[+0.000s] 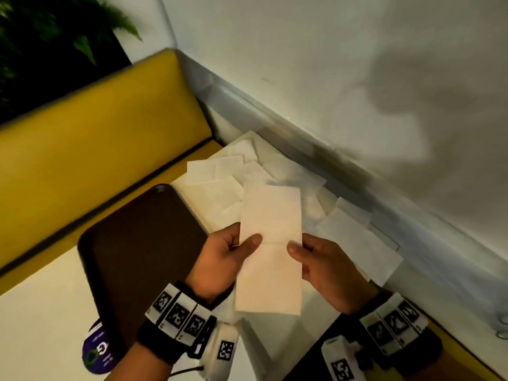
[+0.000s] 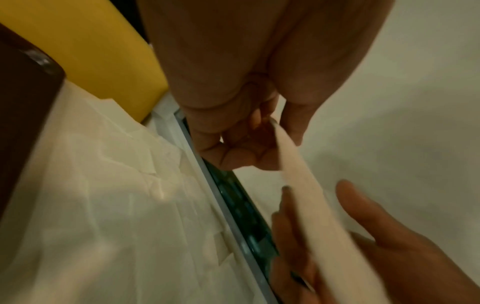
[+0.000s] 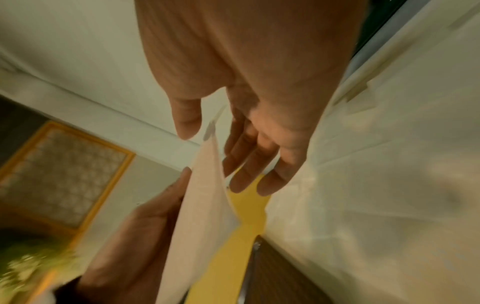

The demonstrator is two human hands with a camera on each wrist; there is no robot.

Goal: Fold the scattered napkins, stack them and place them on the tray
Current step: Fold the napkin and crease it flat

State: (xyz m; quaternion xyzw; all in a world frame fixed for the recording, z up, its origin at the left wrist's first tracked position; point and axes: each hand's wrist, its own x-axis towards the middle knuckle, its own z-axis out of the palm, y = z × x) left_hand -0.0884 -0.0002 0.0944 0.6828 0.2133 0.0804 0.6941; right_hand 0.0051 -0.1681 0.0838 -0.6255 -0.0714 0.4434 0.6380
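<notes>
I hold a long white napkin (image 1: 270,243) up over the table, a crease running across its middle. My left hand (image 1: 236,248) pinches its left edge with the thumb on top, and my right hand (image 1: 310,257) pinches the right edge the same way. In the left wrist view the napkin (image 2: 306,195) shows edge-on between the left hand (image 2: 259,123) and the right hand (image 2: 363,226). In the right wrist view the napkin (image 3: 205,195) sits between the right thumb and fairly straight fingers (image 3: 246,164). A dark brown tray (image 1: 137,243) lies bare to the left. Several loose napkins (image 1: 242,171) lie scattered beyond.
More napkins (image 1: 357,243) lie along the wall rail (image 1: 384,193) on the right. A yellow bench back (image 1: 96,133) stands behind the tray, with a plant (image 1: 41,37) above it. A purple round object (image 1: 96,353) sits at the white table's near edge.
</notes>
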